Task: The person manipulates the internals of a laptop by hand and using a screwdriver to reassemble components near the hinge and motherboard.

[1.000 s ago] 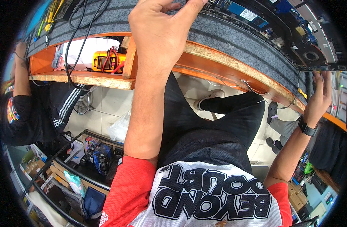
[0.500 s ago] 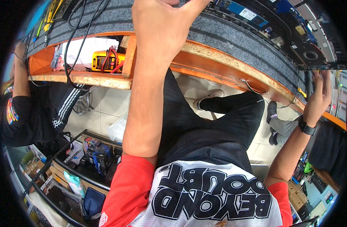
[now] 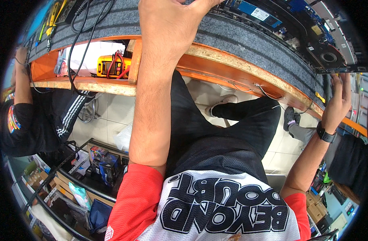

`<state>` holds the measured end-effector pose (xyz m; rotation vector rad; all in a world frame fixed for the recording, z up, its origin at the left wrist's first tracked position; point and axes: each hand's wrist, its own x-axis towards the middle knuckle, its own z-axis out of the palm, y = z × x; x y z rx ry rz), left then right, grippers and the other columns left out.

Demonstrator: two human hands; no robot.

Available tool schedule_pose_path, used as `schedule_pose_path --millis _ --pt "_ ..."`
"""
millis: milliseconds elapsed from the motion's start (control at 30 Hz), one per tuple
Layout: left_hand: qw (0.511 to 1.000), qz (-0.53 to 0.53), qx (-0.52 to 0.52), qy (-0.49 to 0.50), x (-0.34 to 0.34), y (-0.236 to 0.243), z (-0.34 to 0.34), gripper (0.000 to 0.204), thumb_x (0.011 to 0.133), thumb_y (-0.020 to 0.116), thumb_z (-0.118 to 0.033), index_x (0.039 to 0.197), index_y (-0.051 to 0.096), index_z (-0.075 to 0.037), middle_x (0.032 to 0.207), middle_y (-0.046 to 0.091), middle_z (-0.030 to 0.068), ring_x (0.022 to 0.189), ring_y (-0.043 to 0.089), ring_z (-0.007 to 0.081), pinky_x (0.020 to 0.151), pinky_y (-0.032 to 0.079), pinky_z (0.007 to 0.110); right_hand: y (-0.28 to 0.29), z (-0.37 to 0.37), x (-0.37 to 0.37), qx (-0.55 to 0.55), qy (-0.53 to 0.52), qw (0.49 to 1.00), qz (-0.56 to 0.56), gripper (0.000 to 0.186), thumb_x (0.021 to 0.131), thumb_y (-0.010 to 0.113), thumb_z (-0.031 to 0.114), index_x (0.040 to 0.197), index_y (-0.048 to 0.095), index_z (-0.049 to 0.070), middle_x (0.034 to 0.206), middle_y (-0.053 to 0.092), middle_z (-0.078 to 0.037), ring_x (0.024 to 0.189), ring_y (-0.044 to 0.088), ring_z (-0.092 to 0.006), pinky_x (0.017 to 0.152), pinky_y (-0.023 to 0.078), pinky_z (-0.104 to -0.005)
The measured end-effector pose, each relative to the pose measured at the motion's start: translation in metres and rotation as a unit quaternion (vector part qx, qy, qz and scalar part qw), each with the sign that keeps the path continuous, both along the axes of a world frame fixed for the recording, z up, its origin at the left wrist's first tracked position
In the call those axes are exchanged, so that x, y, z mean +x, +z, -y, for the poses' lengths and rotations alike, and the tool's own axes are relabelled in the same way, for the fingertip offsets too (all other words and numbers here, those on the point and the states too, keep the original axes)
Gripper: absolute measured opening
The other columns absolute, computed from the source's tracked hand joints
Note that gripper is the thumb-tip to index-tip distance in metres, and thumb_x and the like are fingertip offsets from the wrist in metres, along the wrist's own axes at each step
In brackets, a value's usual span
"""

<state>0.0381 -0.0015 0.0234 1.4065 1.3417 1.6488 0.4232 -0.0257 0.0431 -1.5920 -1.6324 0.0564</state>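
An opened laptop (image 3: 290, 38) lies at the upper right, its inner boards, a blue module with a white label and a round fan (image 3: 328, 57) exposed. My left hand (image 3: 172, 24) reaches over the mat beside the laptop's left part. Its thumb stretches right toward the laptop; the other fingers are mostly cut off by the upper edge, so what they hold is hidden. At the laptop's near right corner is my right hand (image 3: 338, 94), fingers stretched and a little apart, fingertips against the edge. A dark watch is on that wrist.
A grey striped mat (image 3: 232, 50) covers the orange wooden bench. In its open shelf lies a yellow multimeter (image 3: 107, 66) with red leads. Black cables (image 3: 81, 44) hang over the front edge. Yellow tools (image 3: 53, 20) lie far left, near another person's arm (image 3: 22, 78). Another person is at the right.
My left hand and forearm have shifted slightly left. The right hand stays at the laptop's corner, almost unmoved.
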Motion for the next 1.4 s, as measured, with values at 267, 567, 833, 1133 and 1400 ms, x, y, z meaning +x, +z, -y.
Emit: schedule_pose_path --millis 267,567,833,1133,1400 --pt "0.998 -0.056 0.011 0.024 0.000 0.000 0.002 0.026 0.081 0.080 0.000 0.103 0.066 -0.003 0.091 0.071 0.0024 0.080 0.062 0.0088 0.072 0.050 0.024 -0.002 -0.001 0.000 0.008 -0.006 1.000 0.028 0.040 0.100 0.058 0.009 0.137 0.058 -0.008 0.130 0.065 -0.019 0.117 0.064 -0.0205 0.103 0.049 -0.0339" --pt "0.994 -0.092 0.031 0.048 0.002 0.001 0.001 0.027 0.079 0.081 -0.001 0.101 0.065 -0.003 0.091 0.071 0.0028 0.080 0.061 0.0097 0.072 0.050 0.024 0.000 0.000 0.002 0.005 -0.014 0.999 0.034 0.045 0.100 0.058 0.008 0.141 0.053 -0.009 0.129 0.066 -0.021 0.118 0.064 -0.0221 0.104 0.048 -0.0342" --pt "0.996 -0.076 0.038 0.027 0.000 0.000 0.004 0.030 0.079 0.081 0.001 0.104 0.065 -0.003 0.093 0.071 0.0030 0.081 0.062 0.0092 0.071 0.049 0.024 -0.003 -0.002 0.005 0.009 -0.001 1.000 0.029 0.045 0.100 0.057 0.007 0.142 0.052 -0.009 0.128 0.067 -0.019 0.117 0.065 -0.0207 0.104 0.047 -0.0331" --pt "0.989 -0.117 0.074 0.058 0.001 -0.009 -0.003 0.031 0.079 0.080 0.001 0.105 0.064 -0.003 0.094 0.071 0.0033 0.082 0.062 0.0092 0.072 0.050 0.024 0.000 -0.001 -0.001 0.008 0.000 1.000 -0.002 0.044 0.100 0.057 0.006 0.142 0.054 -0.006 0.134 0.064 -0.020 0.125 0.060 -0.0222 0.106 0.045 -0.0344" --pt "0.996 -0.077 0.043 0.030 0.002 -0.001 0.004 0.031 0.080 0.080 0.002 0.106 0.064 -0.002 0.093 0.071 0.0031 0.081 0.062 0.0091 0.072 0.050 0.023 -0.001 -0.002 -0.002 -0.005 0.004 1.000 -0.008 0.046 0.100 0.056 0.005 0.144 0.052 -0.007 0.132 0.065 -0.020 0.121 0.062 -0.0225 0.106 0.045 -0.0344"
